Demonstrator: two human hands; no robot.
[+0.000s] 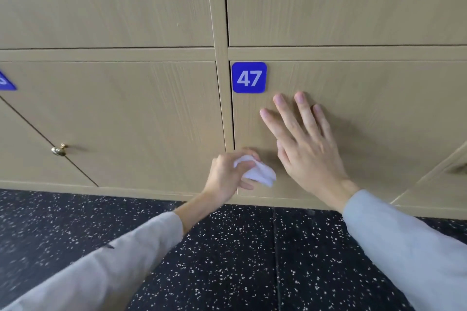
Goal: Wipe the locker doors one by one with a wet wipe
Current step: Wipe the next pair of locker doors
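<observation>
White wet wipe (260,171) is sitting crumpled in the left hand (228,177), fingers curling round it, just left of the right hand (309,149), which is pressing flat, fingers spread, on locker door 47 (379,118).

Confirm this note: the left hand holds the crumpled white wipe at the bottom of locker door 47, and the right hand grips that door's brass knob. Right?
Not quite. In the head view the right hand lies flat, fingers spread, on locker door 47; the brass knob is on the door to the left, untouched. The left hand does hold the wipe there.
</observation>
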